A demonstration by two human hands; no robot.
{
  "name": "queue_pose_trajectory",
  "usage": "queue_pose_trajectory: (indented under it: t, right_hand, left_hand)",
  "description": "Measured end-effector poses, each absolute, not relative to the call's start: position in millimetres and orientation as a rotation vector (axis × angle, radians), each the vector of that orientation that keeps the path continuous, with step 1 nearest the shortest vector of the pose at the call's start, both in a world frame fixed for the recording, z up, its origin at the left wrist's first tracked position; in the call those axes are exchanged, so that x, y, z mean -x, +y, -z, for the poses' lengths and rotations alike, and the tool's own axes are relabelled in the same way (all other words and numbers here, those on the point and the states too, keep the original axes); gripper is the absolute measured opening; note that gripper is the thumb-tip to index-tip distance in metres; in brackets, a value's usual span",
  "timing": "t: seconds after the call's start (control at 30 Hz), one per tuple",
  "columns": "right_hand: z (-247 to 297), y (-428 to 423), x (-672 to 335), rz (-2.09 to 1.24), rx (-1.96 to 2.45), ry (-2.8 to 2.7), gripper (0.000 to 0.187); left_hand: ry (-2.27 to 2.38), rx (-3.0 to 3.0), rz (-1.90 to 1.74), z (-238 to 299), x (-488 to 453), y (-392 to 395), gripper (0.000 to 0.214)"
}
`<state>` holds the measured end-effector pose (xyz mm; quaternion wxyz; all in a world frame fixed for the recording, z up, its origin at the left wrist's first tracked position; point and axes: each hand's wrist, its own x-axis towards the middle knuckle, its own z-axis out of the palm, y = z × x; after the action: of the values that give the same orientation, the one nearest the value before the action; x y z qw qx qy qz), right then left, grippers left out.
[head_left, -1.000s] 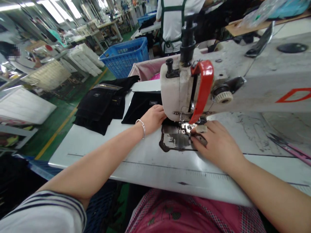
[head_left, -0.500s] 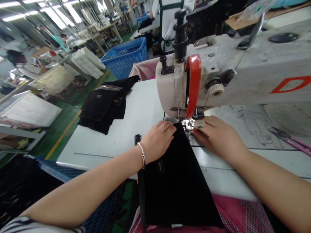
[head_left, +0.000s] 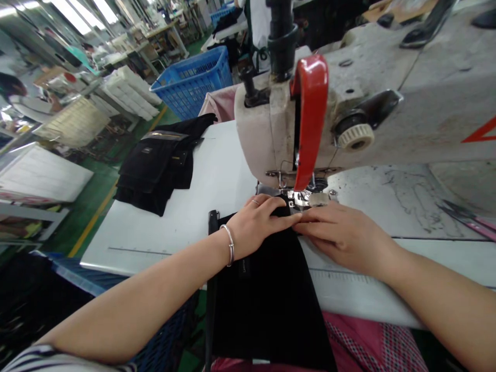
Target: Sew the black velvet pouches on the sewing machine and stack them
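Beyond the sewing table point(head_left: 135, 237), the workshop runs back over a green floor with a yellow line point(head_left: 93, 227), past white stacks point(head_left: 126, 95) and a blue basket point(head_left: 196, 77). Someone in white point(head_left: 260, 31) stands at the back, mostly cut off by the top edge.

Seen from the head camera, a worn sewing machine point(head_left: 258, 137) with a red guard point(head_left: 313, 119) fills the upper right. Its presser foot point(head_left: 298, 198) sits just above the worker's fingertips. One piece of black cloth point(head_left: 267, 310) lies under both arms' reach, its far end close by the foot, its near part hanging over the table's front edge onto a pink apron point(head_left: 368, 341). I see the left hand point(head_left: 258, 225), bracelet at the wrist, laid on top of that cloth, thumb and fingers spread. Touching its thumb tip, the right hand point(head_left: 344, 235) rests at the cloth's right edge; whether it pinches any fabric, I can't tell. More black pieces point(head_left: 151, 170) lie piled farther left, and pink-handled scissors point(head_left: 470, 221) lie at the far right.
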<state>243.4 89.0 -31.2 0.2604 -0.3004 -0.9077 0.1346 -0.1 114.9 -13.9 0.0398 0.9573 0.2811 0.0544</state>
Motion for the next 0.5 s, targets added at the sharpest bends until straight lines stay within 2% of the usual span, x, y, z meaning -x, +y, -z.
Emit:
queue_pose_trajectory:
  t: [0.13, 0.23, 0.37, 0.5]
  right_hand:
    - [26.8, 87.8, -242.3, -0.399, 0.786, -2.445, 0.029]
    - [25.1, 87.1, -238.2, -0.374, 0.847, -2.469, 0.034]
    - [25.3, 85.1, -233.9, -0.314, 0.918, -2.519, 0.030]
    - [25.0, 82.2, -233.5, -0.275, 0.949, -2.507, 0.027]
  left_hand:
    - [0.824, -2.941, -0.254, 8.8, 2.3, 115.5, 0.031]
    - [0.801, -2.889, -0.245, -4.2, 7.8, 123.9, 0.028]
    - [0.809, -2.854, 0.030, -26.8, 3.8, 139.3, 0.025]
    - [0.607, -2.941, 0.282, -37.3, -13.3, 140.4, 0.018]
